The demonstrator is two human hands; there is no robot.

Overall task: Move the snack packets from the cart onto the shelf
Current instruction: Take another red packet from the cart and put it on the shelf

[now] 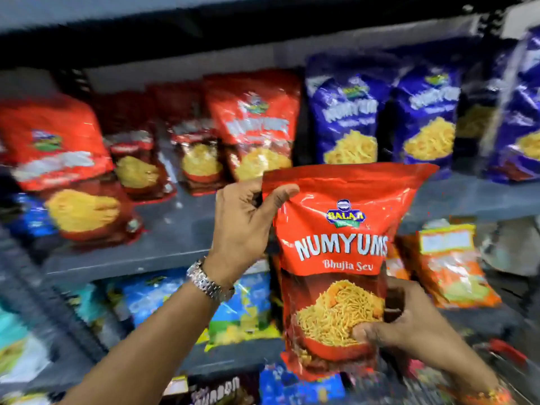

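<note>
— How many red packets on the upper shelf point(175, 229)?
— Four red packets point(251, 124) standing there, plus one more red packet point(336, 258) held in front.
— Blue ones?
— At least three blue packets point(344, 112) far right; the edge blurs.
— Hands?
— Two.

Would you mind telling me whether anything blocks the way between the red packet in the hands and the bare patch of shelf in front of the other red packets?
Nothing visible does. The red packet, held by the left hand and right hand, sits in front of the shelf, whose bare grey patch lies open before the standing red packets.
</note>
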